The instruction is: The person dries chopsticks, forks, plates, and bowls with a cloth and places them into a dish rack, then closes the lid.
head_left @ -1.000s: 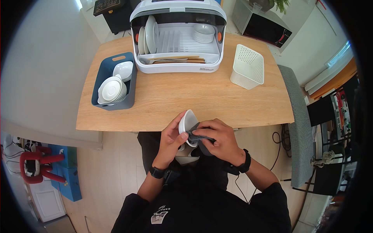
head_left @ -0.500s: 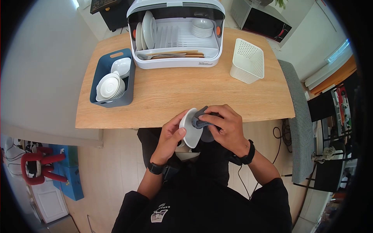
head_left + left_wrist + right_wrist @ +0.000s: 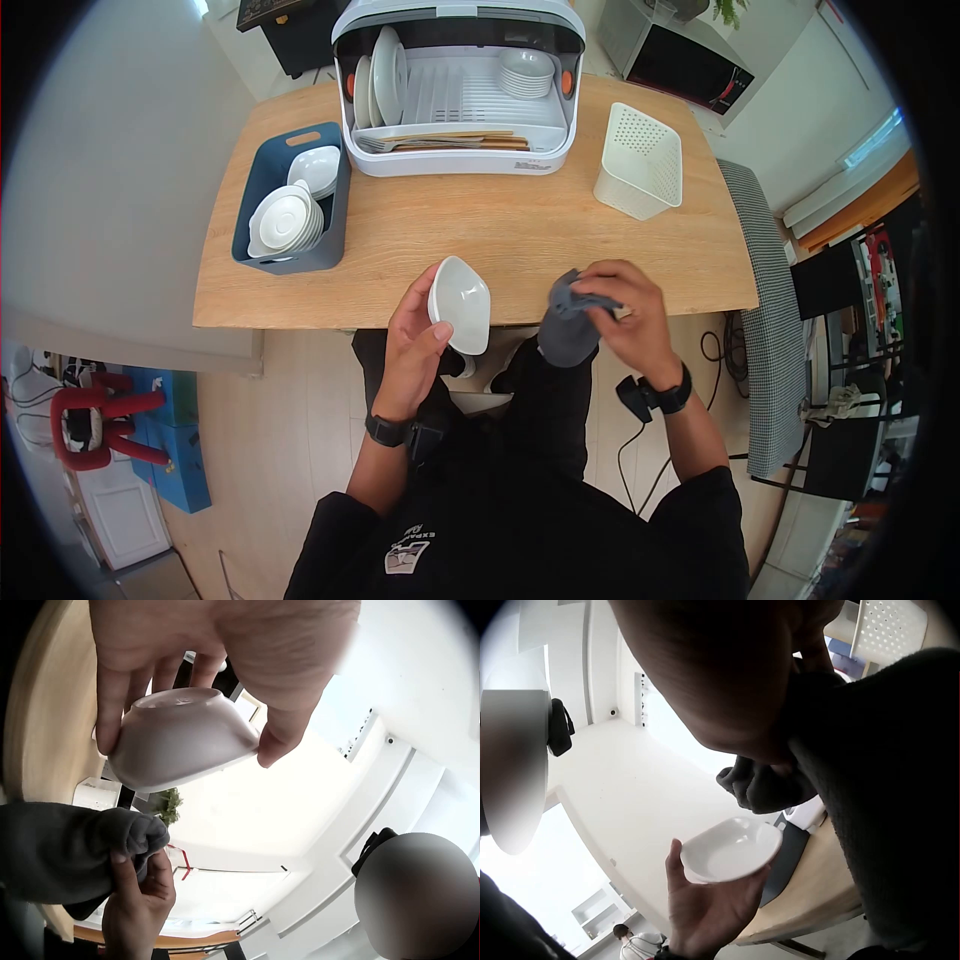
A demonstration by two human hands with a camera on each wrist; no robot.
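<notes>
A white bowl (image 3: pixel 464 306) with softly squared sides is tilted at the table's front edge, its inside facing up in the head view. My left hand (image 3: pixel 412 345) holds it by the rim and side, thumb across the near edge. In the left wrist view the bowl's underside (image 3: pixel 180 739) and foot ring show between thumb and fingers. To the right, apart from the bowl, my right hand (image 3: pixel 635 315) pinches a bunched dark grey cloth (image 3: pixel 570 335), which hangs below the fingers. The same cloth (image 3: pixel 900 765) fills much of the right wrist view.
A blue-grey bin (image 3: pixel 343 225) with stacked white dishes stands at the table's left. At the back, a white dish rack (image 3: pixel 470 163) holds plates, small bowls, chopsticks and forks. A white perforated basket (image 3: pixel 640 190) stands on the right. The wooden table (image 3: pixel 400 250) ends just before my body.
The right hand has drawn the cloth out of the bowl and moved right with it. The left hand has shifted slightly left, turning the bowl so its inside faces up.
</notes>
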